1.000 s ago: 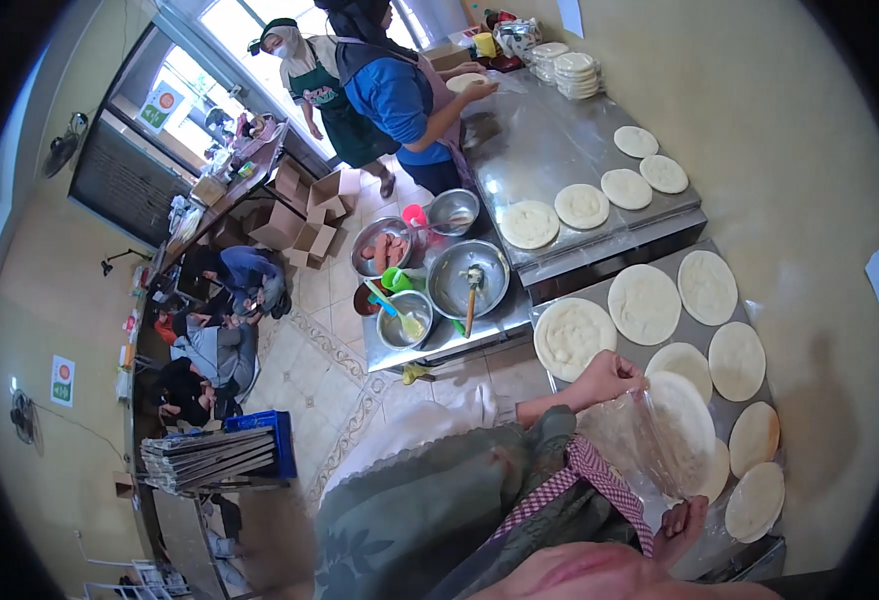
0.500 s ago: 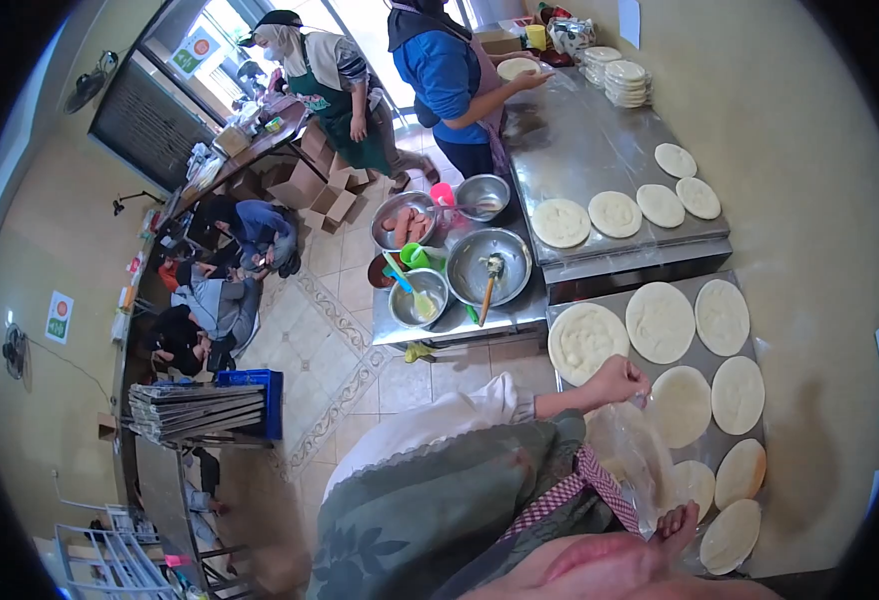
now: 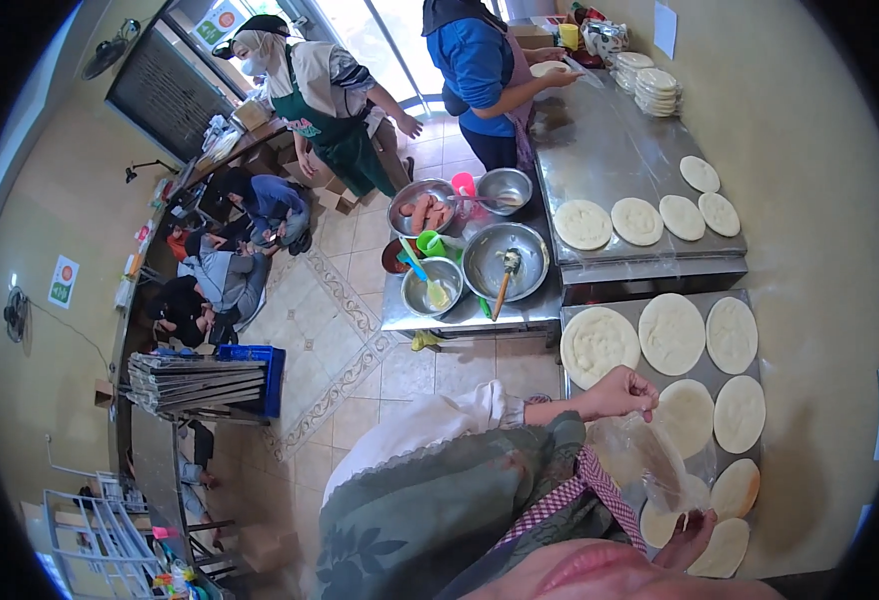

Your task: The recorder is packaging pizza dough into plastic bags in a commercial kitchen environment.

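Observation:
My left hand has its fingers pinched on the upper edge of a clear plastic bag. Lower down, my right hand grips the bag's opposite edge, its fingers partly hidden. The bag hangs between both hands over the near metal tray. A pale flatbread shows through the plastic; whether it lies inside or behind, I cannot tell. Around my hands lie several round flatbreads, among them a large one above my left hand and a browned-edged one beside the bag.
A metal worktable beyond carries more flatbreads and bagged stacks. A person in blue handles a flatbread there. Left of it, a side table holds steel bowls. A person in a green apron stands behind; others sit near the left wall.
My view has shifted slightly. Both hands still hold the bag, which has changed its folds. The person in the green apron has turned, with an arm now held out.

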Motion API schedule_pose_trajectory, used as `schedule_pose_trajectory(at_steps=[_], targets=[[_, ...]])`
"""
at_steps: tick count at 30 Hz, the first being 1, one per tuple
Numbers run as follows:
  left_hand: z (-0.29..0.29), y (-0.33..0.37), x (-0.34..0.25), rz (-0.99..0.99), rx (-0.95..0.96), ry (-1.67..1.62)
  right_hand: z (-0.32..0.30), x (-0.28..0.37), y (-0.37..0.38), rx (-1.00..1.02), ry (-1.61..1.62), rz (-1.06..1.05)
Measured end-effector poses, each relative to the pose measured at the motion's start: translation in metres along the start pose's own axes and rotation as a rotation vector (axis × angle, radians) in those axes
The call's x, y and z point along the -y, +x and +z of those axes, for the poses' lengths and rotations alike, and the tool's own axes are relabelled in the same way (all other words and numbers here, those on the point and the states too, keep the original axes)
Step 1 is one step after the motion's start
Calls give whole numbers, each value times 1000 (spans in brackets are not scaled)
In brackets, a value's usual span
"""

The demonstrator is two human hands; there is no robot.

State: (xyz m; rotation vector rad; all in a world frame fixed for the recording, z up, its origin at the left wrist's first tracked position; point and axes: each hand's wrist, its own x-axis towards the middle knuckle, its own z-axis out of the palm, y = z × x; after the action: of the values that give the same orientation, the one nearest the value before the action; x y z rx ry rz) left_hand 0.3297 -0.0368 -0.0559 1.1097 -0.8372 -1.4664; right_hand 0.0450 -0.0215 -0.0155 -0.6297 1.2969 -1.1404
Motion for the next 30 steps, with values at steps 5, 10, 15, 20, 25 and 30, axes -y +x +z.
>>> schedule_pose_trajectory(at_steps=[5, 10, 15, 20, 25, 30], targets=[[-8, -4, 7, 111, 23, 4, -4, -1, -3, -7, 82, 4], [-16, -20, -8, 15, 142, 136, -30, 0, 1, 145, 153, -43], [-24, -32, -1, 45, 236, 215, -36, 24, 9, 88, 370, 28], [-30, -49, 1, 28, 211, 294, -35, 52, 36, -230, 377, 145], [-51, -55, -7, 62, 17, 623, -34, 60, 49, 52, 108, -68], [-37, -44, 19, 29, 65, 420, -56, 57, 25, 247, -177, -241]])
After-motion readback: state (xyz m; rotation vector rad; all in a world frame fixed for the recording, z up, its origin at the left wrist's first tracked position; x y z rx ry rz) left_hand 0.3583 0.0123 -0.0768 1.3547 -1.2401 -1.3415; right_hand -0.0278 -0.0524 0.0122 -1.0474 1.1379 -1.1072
